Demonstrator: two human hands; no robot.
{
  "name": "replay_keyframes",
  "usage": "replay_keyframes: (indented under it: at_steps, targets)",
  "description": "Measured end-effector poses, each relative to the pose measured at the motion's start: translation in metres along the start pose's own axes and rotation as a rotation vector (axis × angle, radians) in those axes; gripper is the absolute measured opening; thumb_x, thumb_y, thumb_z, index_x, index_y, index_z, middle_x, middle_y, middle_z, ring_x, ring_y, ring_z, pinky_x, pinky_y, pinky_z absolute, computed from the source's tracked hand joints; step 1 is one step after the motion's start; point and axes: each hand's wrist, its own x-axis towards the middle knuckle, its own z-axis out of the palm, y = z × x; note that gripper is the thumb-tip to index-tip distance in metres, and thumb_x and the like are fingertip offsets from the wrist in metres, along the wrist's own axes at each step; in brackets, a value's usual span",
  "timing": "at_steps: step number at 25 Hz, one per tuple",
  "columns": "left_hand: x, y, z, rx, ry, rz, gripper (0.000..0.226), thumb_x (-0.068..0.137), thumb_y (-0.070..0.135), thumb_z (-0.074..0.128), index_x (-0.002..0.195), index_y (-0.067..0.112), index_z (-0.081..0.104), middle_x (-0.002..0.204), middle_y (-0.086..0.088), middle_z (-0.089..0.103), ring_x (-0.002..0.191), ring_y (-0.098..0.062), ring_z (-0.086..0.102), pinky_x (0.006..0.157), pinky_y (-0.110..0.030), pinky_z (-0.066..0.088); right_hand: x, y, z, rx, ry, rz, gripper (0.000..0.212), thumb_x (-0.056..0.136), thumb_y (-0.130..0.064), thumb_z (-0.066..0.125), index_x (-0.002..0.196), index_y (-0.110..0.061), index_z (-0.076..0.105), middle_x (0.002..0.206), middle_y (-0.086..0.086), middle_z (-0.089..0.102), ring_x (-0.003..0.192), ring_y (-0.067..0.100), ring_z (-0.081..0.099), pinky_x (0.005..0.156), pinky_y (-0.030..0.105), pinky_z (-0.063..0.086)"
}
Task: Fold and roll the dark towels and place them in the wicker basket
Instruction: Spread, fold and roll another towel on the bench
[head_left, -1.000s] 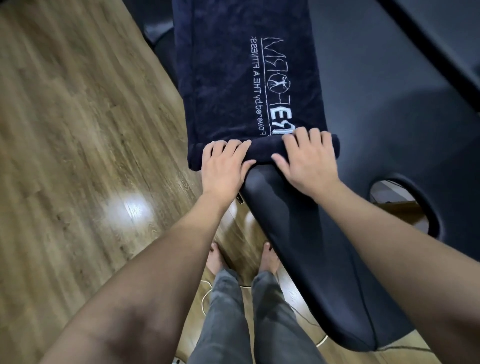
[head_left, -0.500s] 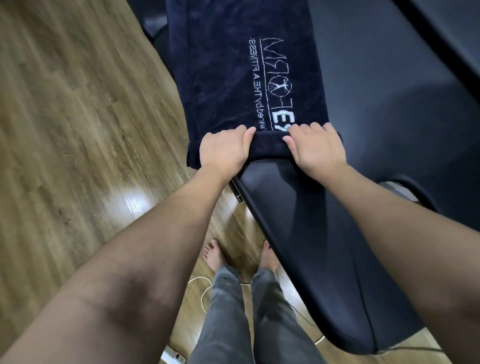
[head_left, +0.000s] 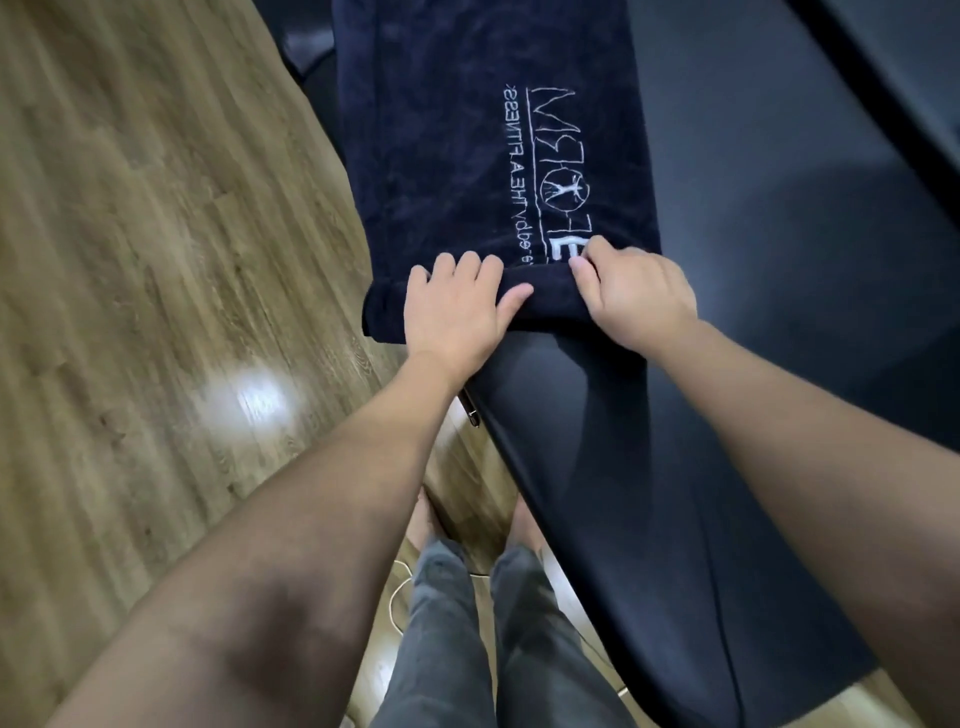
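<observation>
A dark navy towel (head_left: 457, 156) with white lettering lies lengthwise on a black padded table (head_left: 779, 270). Its near end is wound into a tight roll (head_left: 545, 299) lying across the table. My left hand (head_left: 454, 312) grips the left half of the roll, fingers curled over its top and thumb along the front. My right hand (head_left: 636, 293) grips the right half with fingers curled at the roll's far edge, next to the lettering. The roll's left tip sticks out past the table edge. No wicker basket is in view.
Wooden floor (head_left: 156, 260) fills the left side. A metal latch (head_left: 470, 410) pokes out under the table's edge. My legs in grey trousers (head_left: 467, 634) stand close to the table's rounded near end, with a thin white cable (head_left: 397, 587) on the floor.
The roll has moved away from me up the towel and covers more of the lettering. Both hands went from lying flat on it to curling over it.
</observation>
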Motion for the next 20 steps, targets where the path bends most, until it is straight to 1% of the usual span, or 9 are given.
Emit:
replay_keyframes:
  at_steps: [1,3,7,10,13,15,16,18,20]
  targets:
    - [0.011,-0.001,-0.004,-0.007,-0.018,-0.005,0.055,0.101,0.059,0.025,0.094,0.019,0.062,0.088,-0.004,0.067,0.082,-0.032,0.059,0.070,-0.042,0.040,-0.006,-0.003,0.006,-0.085,0.131,-0.024,0.038,0.104,-0.042,0.036,0.108,-0.011,0.058,0.105,0.015,0.062,0.091,0.039,0.056,0.075,0.046,0.044]
    - [0.030,0.001,-0.011,-0.034,-0.110,-0.030,0.057,0.104,0.055,0.019,0.090,0.020,0.062,0.086,-0.005,0.070,0.080,-0.033,0.062,0.068,-0.040,0.035,-0.012,-0.011,0.018,-0.246,0.318,-0.062,0.033,0.101,-0.038,0.044,0.108,-0.010,0.061,0.112,0.014,0.061,0.091,0.037,0.054,0.080,0.048,0.042]
    - [0.049,0.004,-0.019,-0.076,-0.239,-0.083,0.060,0.107,0.052,0.016,0.098,0.021,0.066,0.091,-0.008,0.072,0.083,-0.035,0.066,0.068,-0.039,0.033,-0.006,-0.021,0.036,-0.261,0.348,-0.078,0.040,0.103,-0.044,0.042,0.110,-0.009,0.061,0.109,0.011,0.062,0.093,0.037,0.054,0.095,0.053,0.039]
    - [0.041,0.006,-0.015,-0.059,-0.157,-0.094,0.054,0.106,0.050,0.020,0.100,0.020,0.064,0.095,-0.006,0.070,0.085,-0.032,0.063,0.069,-0.039,0.033,0.008,-0.015,0.038,-0.299,0.392,-0.114,0.039,0.105,-0.044,0.039,0.100,-0.010,0.057,0.096,0.011,0.060,0.082,0.034,0.051,0.082,0.049,0.039]
    - [0.017,0.005,-0.005,-0.034,0.005,-0.058,0.045,0.103,0.050,0.034,0.119,0.018,0.061,0.118,-0.003,0.063,0.103,-0.029,0.056,0.087,-0.045,0.040,0.028,-0.014,0.034,-0.295,0.387,-0.122,0.041,0.106,-0.044,0.034,0.093,-0.012,0.055,0.088,0.010,0.058,0.076,0.033,0.050,0.074,0.046,0.038]
    - [-0.001,0.006,0.007,-0.037,0.044,-0.012,0.053,0.101,0.051,0.041,0.137,0.014,0.054,0.132,-0.004,0.059,0.113,-0.030,0.053,0.102,-0.050,0.039,0.039,-0.011,0.029,-0.282,0.353,-0.099,0.043,0.107,-0.042,0.031,0.091,-0.012,0.058,0.084,0.009,0.061,0.074,0.034,0.053,0.075,0.046,0.040]
    - [-0.003,0.004,0.010,-0.030,0.045,0.004,0.058,0.100,0.053,0.042,0.141,0.013,0.052,0.132,-0.005,0.059,0.113,-0.031,0.054,0.104,-0.051,0.039,0.043,-0.012,0.026,-0.261,0.315,-0.094,0.045,0.107,-0.042,0.029,0.091,-0.012,0.059,0.083,0.009,0.064,0.073,0.035,0.055,0.076,0.047,0.040]
    - [0.013,-0.003,0.010,0.005,0.022,0.012,0.058,0.100,0.058,0.038,0.131,0.014,0.059,0.119,-0.006,0.064,0.100,-0.032,0.057,0.092,-0.048,0.044,0.051,-0.017,0.019,-0.218,0.207,-0.066,0.049,0.107,-0.043,0.025,0.090,-0.012,0.059,0.081,0.010,0.067,0.073,0.036,0.058,0.078,0.047,0.039]
    - [0.044,-0.011,0.000,0.016,-0.038,0.015,0.058,0.100,0.060,0.027,0.109,0.016,0.064,0.102,-0.006,0.066,0.087,-0.033,0.058,0.079,-0.045,0.043,0.058,-0.022,0.013,-0.154,0.105,0.000,0.049,0.106,-0.045,0.024,0.092,-0.013,0.059,0.084,0.010,0.069,0.076,0.036,0.060,0.079,0.047,0.038]
